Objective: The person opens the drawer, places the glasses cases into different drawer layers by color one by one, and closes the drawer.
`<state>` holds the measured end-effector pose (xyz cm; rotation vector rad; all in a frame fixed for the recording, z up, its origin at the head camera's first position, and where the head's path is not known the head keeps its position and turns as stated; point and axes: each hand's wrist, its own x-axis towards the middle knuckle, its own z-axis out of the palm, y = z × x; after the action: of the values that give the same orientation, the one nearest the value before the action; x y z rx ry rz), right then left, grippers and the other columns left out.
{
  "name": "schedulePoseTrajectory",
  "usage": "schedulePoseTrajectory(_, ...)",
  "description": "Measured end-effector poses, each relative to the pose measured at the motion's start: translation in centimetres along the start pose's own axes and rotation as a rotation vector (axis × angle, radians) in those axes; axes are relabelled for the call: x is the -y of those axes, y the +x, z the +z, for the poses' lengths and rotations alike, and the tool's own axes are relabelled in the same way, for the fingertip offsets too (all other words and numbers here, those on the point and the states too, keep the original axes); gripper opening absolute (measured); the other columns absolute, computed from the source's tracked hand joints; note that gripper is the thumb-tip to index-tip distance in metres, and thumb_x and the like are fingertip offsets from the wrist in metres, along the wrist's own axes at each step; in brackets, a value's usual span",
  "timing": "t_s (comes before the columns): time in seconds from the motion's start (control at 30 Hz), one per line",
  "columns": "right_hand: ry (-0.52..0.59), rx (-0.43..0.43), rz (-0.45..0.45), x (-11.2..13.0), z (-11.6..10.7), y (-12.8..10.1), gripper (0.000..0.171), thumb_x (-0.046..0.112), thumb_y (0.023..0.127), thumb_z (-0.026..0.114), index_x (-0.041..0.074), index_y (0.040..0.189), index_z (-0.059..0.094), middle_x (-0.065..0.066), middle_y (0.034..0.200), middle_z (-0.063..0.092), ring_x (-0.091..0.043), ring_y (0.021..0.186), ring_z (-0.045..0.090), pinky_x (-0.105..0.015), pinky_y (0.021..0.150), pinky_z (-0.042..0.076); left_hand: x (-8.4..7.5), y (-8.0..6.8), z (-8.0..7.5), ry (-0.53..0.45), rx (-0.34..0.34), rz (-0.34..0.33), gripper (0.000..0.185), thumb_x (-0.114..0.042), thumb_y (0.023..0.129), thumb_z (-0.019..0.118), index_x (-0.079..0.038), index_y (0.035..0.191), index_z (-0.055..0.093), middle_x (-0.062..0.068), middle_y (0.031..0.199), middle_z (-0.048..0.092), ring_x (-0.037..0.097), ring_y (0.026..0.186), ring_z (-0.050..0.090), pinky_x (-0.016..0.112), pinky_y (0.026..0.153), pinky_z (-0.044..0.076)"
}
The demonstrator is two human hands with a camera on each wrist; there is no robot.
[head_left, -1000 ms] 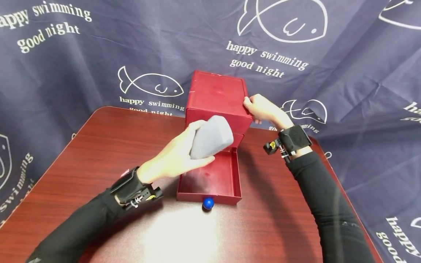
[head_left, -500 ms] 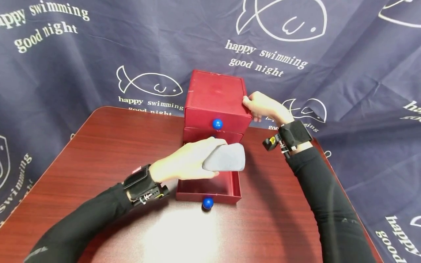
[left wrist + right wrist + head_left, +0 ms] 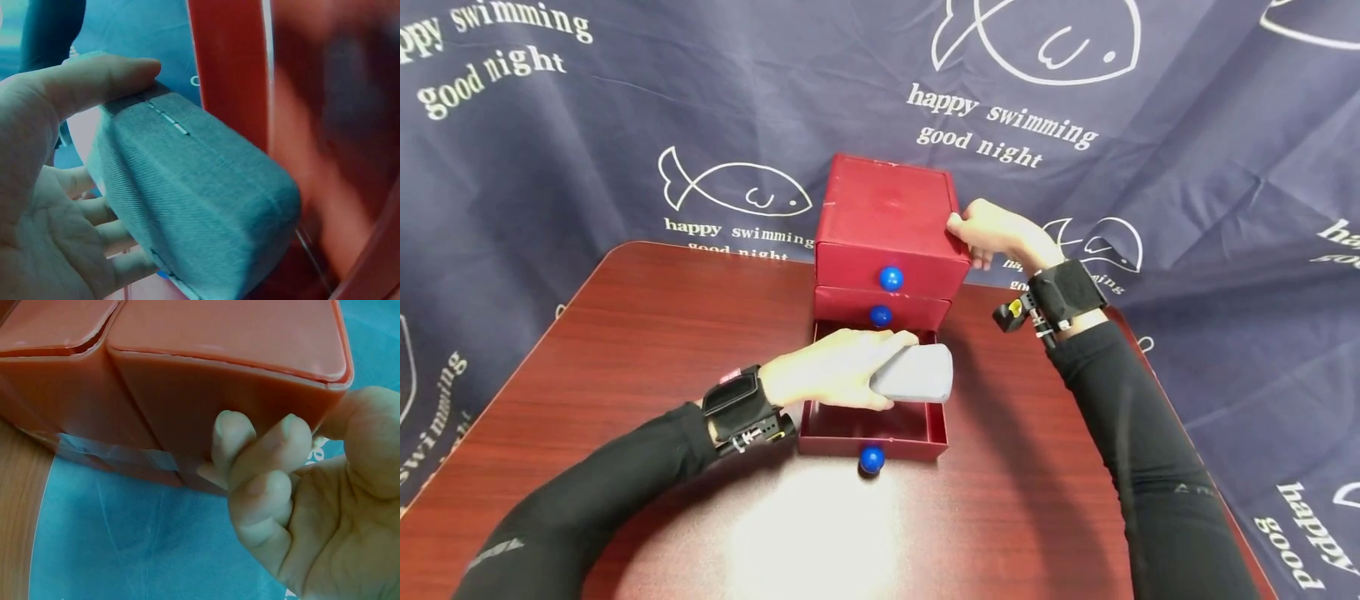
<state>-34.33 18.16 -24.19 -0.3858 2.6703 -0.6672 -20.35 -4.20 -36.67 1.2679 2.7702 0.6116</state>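
Left hand (image 3: pixel 820 379) gripping gray case (image 3: pixel 916 374), over open drawer (image 3: pixel 925 433)

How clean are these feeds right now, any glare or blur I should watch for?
Head view: sharp, but a bright glare patch on the table before the open drawer. Left wrist view: grey case sharp, red cabinet behind it smeared. Right wrist view: right hand slightly soft, colours washed orange.

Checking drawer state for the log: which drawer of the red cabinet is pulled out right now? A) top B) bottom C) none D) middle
B: in the head view the bottom drawer of the red cabinet sticks out toward the person, and the left hand holds the grey case over it; the top drawer and middle drawer sit flush.
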Motion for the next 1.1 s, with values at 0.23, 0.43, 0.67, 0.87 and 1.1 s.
schedulePoseTrajectory(0.23,-0.010,-0.004,-0.011,-0.1,0.0,0.2,0.040,0.021,0.099,0.037,0.004,0.066,0.052,-0.001,0.048,0.055,-0.012,0.042,0.057,-0.024,0.046,0.051,0.3,0.8,-0.3,0.011,0.081,-0.039,0.074,-0.039,0.075,0.087,-0.016,0.134,0.048,0.001,0.106,0.066,0.016,0.089,0.064,0.030,0.078,0.058)
schedulePoseTrajectory(0.43,-0.007,0.001,-0.007,-0.1,-0.1,0.1,0.038,0.021,0.098,0.037,0.003,0.068,0.052,-0.002,0.049,0.055,-0.013,0.044,0.058,-0.024,0.047,0.052,0.6,1.5,-0.6,0.021,0.158,-0.032,0.067,-0.038,0.075,0.087,-0.015,0.125,0.049,0.001,0.099,0.065,0.015,0.084,0.064,0.030,0.074,0.056)
schedulePoseTrajectory(0.67,-0.008,0.012,0.002,0.1,-0.2,0.1,0.038,0.022,0.098,0.037,0.002,0.070,0.053,-0.003,0.050,0.056,-0.014,0.045,0.059,-0.024,0.047,0.052,0.4,2.2,-0.7,0.067,0.213,-0.040,0.061,-0.038,0.075,0.088,-0.015,0.116,0.049,0.000,0.091,0.064,0.014,0.079,0.063,0.030,0.072,0.055)
schedulePoseTrajectory(0.87,-0.011,0.004,0.004,0.1,-0.2,0.1,0.038,0.022,0.098,0.037,0.003,0.070,0.053,-0.002,0.050,0.056,-0.013,0.044,0.058,-0.024,0.047,0.052,0.1,2.9,-0.7,0.102,0.269,-0.063,0.056,-0.037,0.074,0.088,-0.016,0.110,0.050,-0.001,0.086,0.064,0.014,0.077,0.063,0.030,0.069,0.054)
schedulePoseTrajectory(1.1,-0.025,-0.001,-0.004,-0.1,0.0,0.2,0.040,0.022,0.099,0.036,0.003,0.068,0.053,-0.002,0.049,0.056,-0.013,0.044,0.058,-0.024,0.047,0.052,0.0,3.7,-0.3,0.153,0.344,-0.101,0.054,-0.039,0.074,0.087,-0.016,0.108,0.052,-0.002,0.086,0.064,0.014,0.078,0.062,0.030,0.071,0.054)
